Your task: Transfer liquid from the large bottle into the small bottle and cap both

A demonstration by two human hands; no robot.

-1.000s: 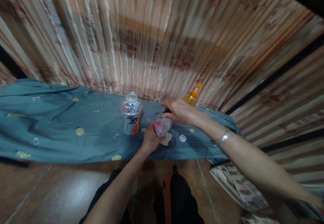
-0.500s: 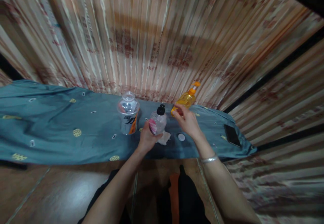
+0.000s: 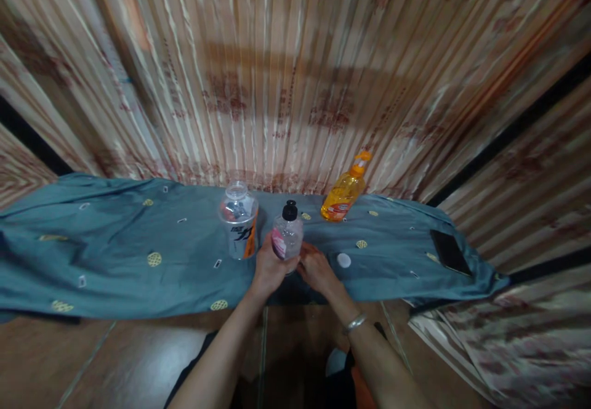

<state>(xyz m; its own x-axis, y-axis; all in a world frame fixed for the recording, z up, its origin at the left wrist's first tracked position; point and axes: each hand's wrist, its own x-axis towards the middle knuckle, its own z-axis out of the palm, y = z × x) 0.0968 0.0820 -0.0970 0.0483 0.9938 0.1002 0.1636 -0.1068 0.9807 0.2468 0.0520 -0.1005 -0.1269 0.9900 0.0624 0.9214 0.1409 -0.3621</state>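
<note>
My left hand [image 3: 270, 268] is wrapped round a clear bottle [image 3: 292, 236] with a black flip cap and a pink-and-white label, held roughly upright over the cloth. Close against the bottle's lower right side is my right hand [image 3: 314, 265], its fingers curled in; whatever they pinch is hidden. A clear plastic jar [image 3: 241, 227] with an open mouth and a grey, black and orange label stands left of the bottle. To the right and behind, a pump bottle [image 3: 342, 198] of orange-yellow liquid stands on the cloth. A round white lid [image 3: 344, 260] lies beside my right hand.
A blue-green patterned cloth [image 3: 115, 236] covers the narrow table. A black phone-like slab [image 3: 450, 251] lies near its right end. Pleated curtains [image 3: 258, 76] hang close behind and at the right, with dark frame bars [image 3: 489, 144] at the sides.
My right hand has come from near the pump bottle, down and left to the clear bottle's side. The white crumpled tissue beside the bottle is now out of sight. The view has shifted slightly.
</note>
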